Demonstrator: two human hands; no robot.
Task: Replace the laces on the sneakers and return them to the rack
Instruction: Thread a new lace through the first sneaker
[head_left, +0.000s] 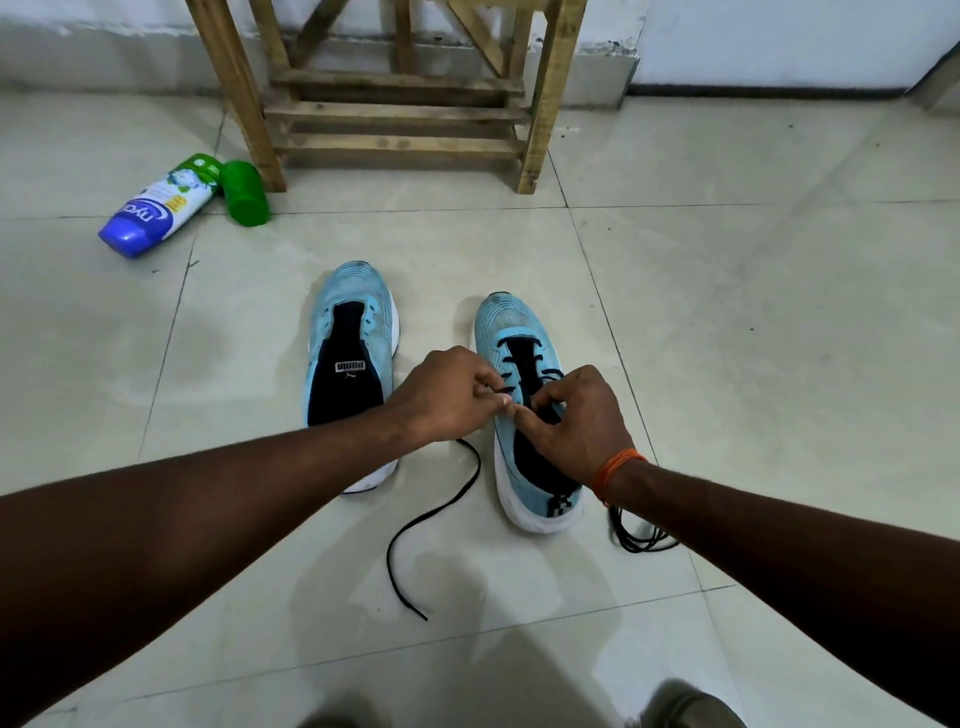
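Note:
Two light blue sneakers stand side by side on the tiled floor. The left sneaker (351, 358) has no lace in it. The right sneaker (514, 332) has a black lace (441, 512) threaded through its lower eyelets. My left hand (447, 397) pinches the lace at the sneaker's left eyelet row. My right hand (576, 421) pinches the lace over the tongue, fingertips almost meeting those of the left. One loose lace end trails down across the floor between the sneakers. A second bunch of black lace (641, 535) lies by my right wrist.
A wooden rack (395, 111) stands against the wall straight ahead, its low slatted shelf bare. A blue and white bottle (156, 208) and a green cap or cup (244, 193) lie on the floor by the rack's left leg. My feet show at the bottom edge.

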